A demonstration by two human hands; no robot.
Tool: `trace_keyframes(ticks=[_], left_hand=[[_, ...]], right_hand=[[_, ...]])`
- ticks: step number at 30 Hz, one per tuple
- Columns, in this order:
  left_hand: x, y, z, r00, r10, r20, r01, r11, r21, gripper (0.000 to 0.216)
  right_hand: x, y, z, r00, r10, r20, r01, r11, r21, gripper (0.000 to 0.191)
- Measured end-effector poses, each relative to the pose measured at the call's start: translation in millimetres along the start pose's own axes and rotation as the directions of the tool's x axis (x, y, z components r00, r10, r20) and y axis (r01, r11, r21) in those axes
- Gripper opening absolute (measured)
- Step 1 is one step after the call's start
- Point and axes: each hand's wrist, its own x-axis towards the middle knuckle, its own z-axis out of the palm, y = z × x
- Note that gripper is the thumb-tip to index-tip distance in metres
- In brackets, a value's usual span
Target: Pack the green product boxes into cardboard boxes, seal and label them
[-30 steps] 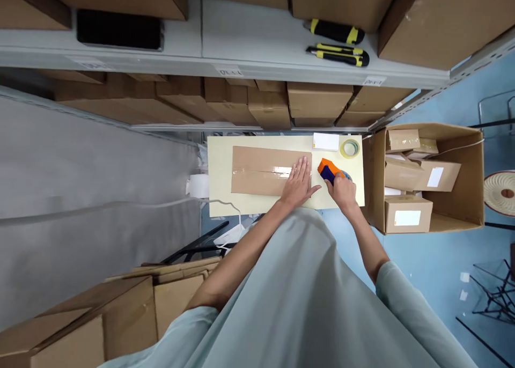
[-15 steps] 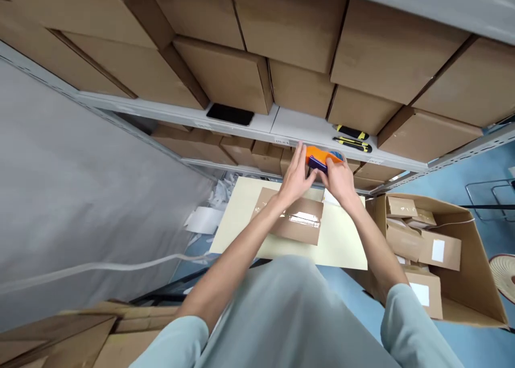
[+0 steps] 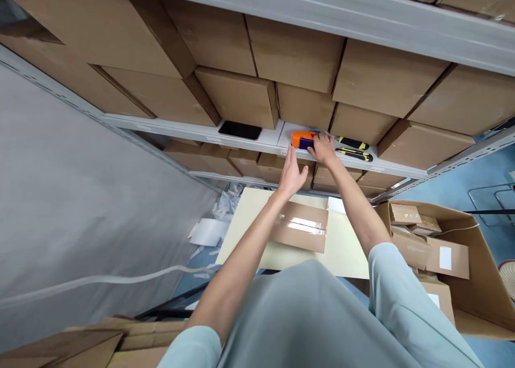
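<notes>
An orange and dark-blue tape dispenser (image 3: 301,139) is at the grey shelf, with my right hand (image 3: 323,148) gripping its right end. Just below its left end is my left hand (image 3: 293,176), fingers stretched out and thumb apart, holding nothing. Under my hands a flat cardboard box (image 3: 301,242) with shiny clear tape across its top lies on the pale yellow tabletop (image 3: 350,250). Behind the box a white paper (image 3: 336,205) lies at the table's far edge.
Two yellow-and-black box cutters (image 3: 354,154) lie right of my right hand, and a black phone (image 3: 240,130) lies further left. Cardboard boxes (image 3: 300,51) fill the shelves. An open carton (image 3: 480,282) of small packages stands at right. Paper scraps (image 3: 225,206) lie left of the table.
The tape dispenser has moved up from over the table to the shelf in my right hand. My left hand has come off it and opened. The view has tilted upward.
</notes>
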Motion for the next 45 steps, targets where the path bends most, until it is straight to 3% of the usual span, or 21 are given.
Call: trace_keyframes(ticks=[5, 7, 9, 12, 14, 16, 18, 22, 26, 28, 30, 33, 36, 38, 41, 43, 45], left_hand=[[-48.8, -13.1, 0.4, 0.992, -0.093, 0.079, 0.085, 0.991, 0.1, 0.093], [-79.7, -14.5, 2.9, 0.992, -0.052, 0.118, 0.035, 0.989, 0.141, 0.089], [-117.9, -13.8, 8.7, 0.984, 0.002, 0.179, -0.036, 0.982, 0.187, 0.084], [-178.9, -10.4, 23.2, 0.936, 0.027, 0.35, -0.12, 0.962, 0.246, 0.074], [-213.4, -8.1, 35.0, 0.867, 0.024, 0.497, -0.174, 0.951, 0.257, 0.068], [-237.6, -6.8, 46.3, 0.793, 0.009, 0.609, -0.213, 0.941, 0.264, 0.066], [-250.7, -7.0, 55.9, 0.751, -0.024, 0.659, -0.227, 0.929, 0.292, 0.067], [-255.7, -9.1, 68.2, 0.727, -0.063, 0.684, -0.239, 0.91, 0.338, 0.072], [-253.8, -10.8, 70.2, 0.714, -0.052, 0.698, -0.226, 0.927, 0.3, 0.076], [-251.2, -16.1, 65.4, 0.724, -0.04, 0.688, -0.179, 0.953, 0.243, 0.078], [-246.1, -27.2, 53.7, 0.766, -0.069, 0.639, -0.088, 0.973, 0.212, 0.084], [-235.6, -53.2, 22.1, 0.857, -0.213, 0.47, 0.096, 0.961, 0.261, 0.105], [-228.1, -81.0, -14.7, 0.895, -0.351, 0.274, 0.263, 0.913, 0.312, 0.118], [-226.2, -96.4, -33.3, 0.895, -0.413, 0.166, 0.348, 0.882, 0.318, 0.116], [-226.0, -114.9, -50.4, 0.882, -0.468, 0.056, 0.438, 0.858, 0.27, 0.105], [-226.6, -124.6, -58.4, 0.846, -0.533, 0.029, 0.516, 0.831, 0.209, 0.096], [-227.7, -130.1, -64.9, 0.783, -0.621, 0.04, 0.608, 0.777, 0.161, 0.09]], right_hand=[[-16.5, 4.6, 13.7, 0.987, 0.005, -0.161, 0.012, 0.994, 0.106, 0.069], [-53.0, 1.3, 29.0, 0.962, 0.025, -0.272, 0.036, 0.976, 0.217, 0.075], [-112.2, -8.3, 55.2, 0.94, 0.087, -0.33, 0.035, 0.937, 0.348, 0.076], [-221.9, -34.1, 106.9, 0.949, 0.239, -0.205, -0.097, 0.841, 0.532, 0.078], [-286.3, -53.1, 140.2, 0.936, 0.349, -0.047, -0.243, 0.737, 0.631, 0.084], [-329.9, -66.8, 166.6, 0.894, 0.434, 0.108, -0.378, 0.604, 0.701, 0.09], [-350.9, -71.3, 185.8, 0.849, 0.48, 0.22, -0.464, 0.48, 0.744, 0.095], [-352.9, -58.4, 210.1, 0.803, 0.514, 0.302, -0.492, 0.287, 0.822, 0.107], [-349.1, -45.0, 217.6, 0.826, 0.465, 0.318, -0.44, 0.179, 0.88, 0.112], [-350.2, -42.8, 215.1, 0.835, 0.451, 0.317, -0.439, 0.197, 0.876, 0.105], [-351.6, -42.8, 210.1, 0.821, 0.468, 0.328, -0.478, 0.248, 0.843, 0.1], [-351.0, -46.4, 201.1, 0.786, 0.528, 0.321, -0.557, 0.38, 0.738, 0.097], [-344.9, -56.3, 195.2, 0.783, 0.578, 0.228, -0.585, 0.562, 0.585, 0.095], [-338.4, -65.0, 194.0, 0.787, 0.58, 0.21, -0.595, 0.624, 0.507, 0.096], [-329.2, -73.4, 194.0, 0.744, 0.584, 0.324, -0.66, 0.571, 0.488, 0.099], [-325.5, -72.9, 192.0, 0.709, 0.572, 0.413, -0.701, 0.509, 0.499, 0.099], [-323.3, -70.9, 186.5, 0.705, 0.564, 0.431, -0.706, 0.501, 0.5, 0.097]])
